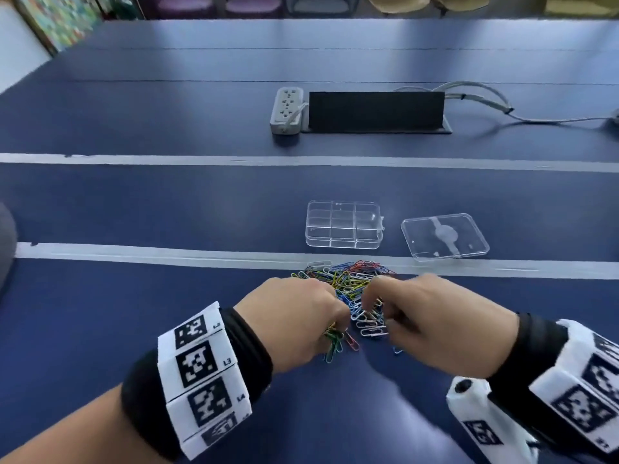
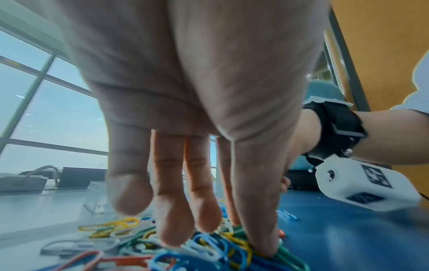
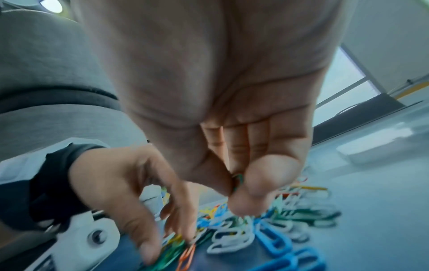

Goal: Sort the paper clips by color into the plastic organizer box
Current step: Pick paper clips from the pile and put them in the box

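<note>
Both hands are down in the pile of paper clips (image 1: pixel 348 286), a mixed heap of colours on the blue worktop (image 1: pixel 167 212) right in front of the person. The left hand (image 1: pixel 294 316) reaches down with fingers extended, its fingertips (image 2: pixel 176 236) pressing into the clips, thumb and forefinger closing on a small bunch of green and yellow ones. The right hand (image 1: pixel 432 313) has its fingers curled, thumb and fingertips pinching a green clip (image 3: pixel 239 180). Just beyond the pile sits the clear plastic organizer box (image 1: pixel 344 224), open, its compartments showing no clips, with its lid (image 1: pixel 444 236) lying flat to its right
</note>
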Demonstrator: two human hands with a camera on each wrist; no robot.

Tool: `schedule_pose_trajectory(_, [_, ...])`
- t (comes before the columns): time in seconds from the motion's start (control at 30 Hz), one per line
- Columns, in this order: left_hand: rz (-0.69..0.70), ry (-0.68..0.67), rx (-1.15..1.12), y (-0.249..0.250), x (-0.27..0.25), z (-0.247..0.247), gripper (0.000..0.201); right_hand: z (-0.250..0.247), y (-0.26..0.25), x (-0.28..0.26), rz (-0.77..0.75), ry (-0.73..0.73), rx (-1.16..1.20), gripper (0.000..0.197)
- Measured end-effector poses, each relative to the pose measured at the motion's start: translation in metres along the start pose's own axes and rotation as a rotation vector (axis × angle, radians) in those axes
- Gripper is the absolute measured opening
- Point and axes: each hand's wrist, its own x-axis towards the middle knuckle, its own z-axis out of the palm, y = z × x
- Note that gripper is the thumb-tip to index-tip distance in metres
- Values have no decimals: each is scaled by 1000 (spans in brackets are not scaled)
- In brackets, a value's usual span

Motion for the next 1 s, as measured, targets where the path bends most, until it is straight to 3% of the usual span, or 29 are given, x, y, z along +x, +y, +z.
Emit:
schedule_pose_trajectory(0.07, [28, 6, 54, 4, 2, 3, 23, -4, 10, -3, 31, 69, 15, 33])
schedule_pose_trajectory(0.2, [31, 69, 55, 7, 3, 3, 20, -12, 29, -10, 102, 115, 69, 28])
schedule_pose_trajectory(0.33, [47, 163, -127, 3, -1, -5, 6, -6, 32, -13, 141, 93, 46, 26])
schedule_pose_trajectory(0.5, [9, 157, -228, 0, -8, -10, 11, 1, 28, -7, 185, 66, -147, 17])
schedule_pose_trajectory(0.77, [47, 5, -148, 8, -15, 4, 12, -1, 23, 0, 158, 28, -282, 22])
schedule_pose_trajectory(0.97, [149, -138, 46, 12, -10, 3, 24, -4, 20, -6, 142, 92, -98, 5])
schedule_pose_trajectory(1.0, [163, -131, 65, 12, -8, 4, 22, -5, 20, -6, 137, 83, -63, 12])
